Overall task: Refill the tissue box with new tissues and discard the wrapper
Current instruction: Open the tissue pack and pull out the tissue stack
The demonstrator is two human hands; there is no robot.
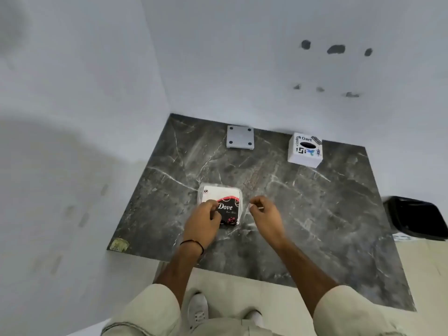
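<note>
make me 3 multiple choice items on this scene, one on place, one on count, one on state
1. Where is the tissue box?
A. far right of the counter, by the wall
B. near left corner
C. on the floor

2. How many bolt holes show on the grey plate?
A. two
B. four
C. six

3. What is the left hand doing?
A. resting on the tissue pack
B. lifting the box
C. hanging free

Answers: 1 A, it stands at the far edge by the wall; 2 B, one per corner; 3 A, its fingers lie on the pack.

"Dove", "CP" on tissue pack (226, 202); "Dart" on tissue box (306, 151).
</note>
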